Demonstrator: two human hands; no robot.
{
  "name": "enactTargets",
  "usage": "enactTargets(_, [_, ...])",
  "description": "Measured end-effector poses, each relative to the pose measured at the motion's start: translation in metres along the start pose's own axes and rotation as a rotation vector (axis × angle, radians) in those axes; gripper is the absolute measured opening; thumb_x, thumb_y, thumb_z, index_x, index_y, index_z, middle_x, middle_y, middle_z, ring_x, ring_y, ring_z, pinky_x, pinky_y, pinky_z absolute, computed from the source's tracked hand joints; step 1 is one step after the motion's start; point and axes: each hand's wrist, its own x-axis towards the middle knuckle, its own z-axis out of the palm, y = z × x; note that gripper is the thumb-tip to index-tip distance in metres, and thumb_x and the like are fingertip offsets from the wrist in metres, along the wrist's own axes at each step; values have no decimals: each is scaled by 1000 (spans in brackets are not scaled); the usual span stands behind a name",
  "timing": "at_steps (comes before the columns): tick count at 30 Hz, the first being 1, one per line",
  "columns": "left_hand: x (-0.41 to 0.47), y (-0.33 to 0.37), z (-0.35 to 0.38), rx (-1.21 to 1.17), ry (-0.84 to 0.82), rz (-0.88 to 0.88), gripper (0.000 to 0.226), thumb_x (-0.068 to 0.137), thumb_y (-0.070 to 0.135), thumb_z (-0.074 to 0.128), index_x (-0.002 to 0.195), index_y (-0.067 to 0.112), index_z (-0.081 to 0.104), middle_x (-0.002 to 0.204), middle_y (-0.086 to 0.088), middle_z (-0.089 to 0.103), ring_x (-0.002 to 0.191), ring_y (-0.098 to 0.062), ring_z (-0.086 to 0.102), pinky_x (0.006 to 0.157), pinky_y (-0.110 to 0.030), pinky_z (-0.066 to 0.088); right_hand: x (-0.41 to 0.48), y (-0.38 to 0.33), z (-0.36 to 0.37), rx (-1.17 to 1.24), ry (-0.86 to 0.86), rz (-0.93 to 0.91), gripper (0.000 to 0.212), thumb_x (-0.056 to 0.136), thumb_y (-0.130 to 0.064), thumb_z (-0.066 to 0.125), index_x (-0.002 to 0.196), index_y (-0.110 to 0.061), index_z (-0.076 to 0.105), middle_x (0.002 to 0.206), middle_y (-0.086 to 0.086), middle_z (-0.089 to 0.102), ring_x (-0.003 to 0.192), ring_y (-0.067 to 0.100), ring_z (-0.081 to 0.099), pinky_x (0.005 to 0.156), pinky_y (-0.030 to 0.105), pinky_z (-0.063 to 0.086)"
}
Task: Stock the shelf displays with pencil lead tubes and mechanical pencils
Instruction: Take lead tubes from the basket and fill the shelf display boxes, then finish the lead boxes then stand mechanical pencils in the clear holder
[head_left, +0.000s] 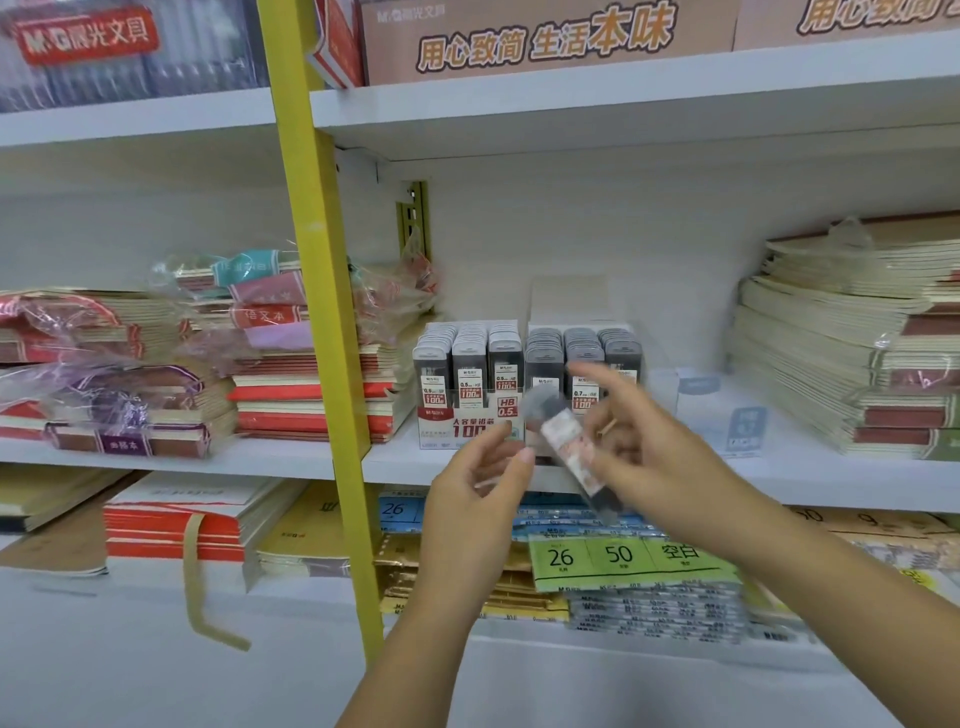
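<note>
Two display boxes of dark pencil lead tubes stand side by side on the middle shelf: the left display box (470, 387) marked HB 0.5 and the right display box (582, 364). In front of them my right hand (654, 447) holds a blurred lead tube (569, 452), tilted, with a white and red label and dark ends. My left hand (480, 499) is just left of the tube, fingers apart and curled, its thumb tip near the tube; I cannot tell whether it touches. A pale, empty-looking display box (722, 410) stands to the right.
Stacks of notebooks (852, 353) fill the shelf's right side, and more wrapped notebooks (270, 364) lie left of the yellow upright post (332, 332). Packs with green price labels (623, 558) sit on the shelf below. The upper shelf (571, 98) overhangs the displays.
</note>
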Motion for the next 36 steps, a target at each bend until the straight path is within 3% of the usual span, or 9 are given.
enactTargets(3, [3,-3,11,255,-11,106,49,96,42,61,142,46,45,127,48,37,125,19,38,109,-18,36,15,-9,-19,171,293,-121,69,91,0,58,123,-57,38,97,-7,60,83,10,69,63,26,57])
enactTargets(5, [4,-7,21,376,-54,148,62,98,44,58,152,45,29,142,40,22,126,32,10,112,-12,14,21,-10,-26,159,449,-222,63,90,1,60,119,-50,36,94,-2,63,86,14,69,71,27,57])
enactTargets(7, [5,-13,29,463,-76,164,71,99,45,55,157,40,16,156,30,16,128,29,0,110,-9,4,27,-7,-28,89,552,-285,58,90,-1,61,112,-46,32,89,-4,67,84,13,66,75,18,51])
enactTargets(10, [5,-20,36,512,-56,197,76,100,45,53,159,37,7,163,23,11,134,18,0,113,-14,4,36,5,-28,28,569,-272,53,90,-3,62,106,-42,30,88,-2,71,81,12,65,71,16,48])
enactTargets(18, [8,-29,29,533,-81,229,75,99,47,53,158,42,7,161,28,11,133,22,0,111,-11,5,46,32,-27,-184,332,-139,56,87,-5,65,119,-39,35,84,-12,59,76,1,58,67,10,44])
enactTargets(23, [8,-29,22,511,-147,218,77,98,45,56,158,41,7,162,28,11,136,19,3,114,-15,9,48,36,-19,-541,385,-139,35,86,-16,67,119,-27,60,102,-10,48,103,7,36,83,19,29])
enactTargets(26, [5,-27,17,487,-198,201,77,98,42,58,158,42,9,160,30,12,136,22,4,113,-13,9,43,34,-16,-636,396,-91,44,89,-20,66,131,-23,57,109,-6,46,108,13,34,93,30,34])
enactTargets(31, [-25,-35,1,504,-200,212,62,99,37,59,153,41,28,153,26,30,137,10,25,116,-21,27,4,29,-14,-487,429,-164,44,94,-17,58,137,-23,50,111,-13,49,99,8,41,85,13,30])
enactTargets(36, [-81,-91,-29,681,-506,41,57,100,38,57,151,37,33,147,15,39,132,-5,44,110,-28,39,-78,72,14,-197,306,-5,24,95,-13,57,112,-29,63,96,-9,59,81,9,55,67,15,42])
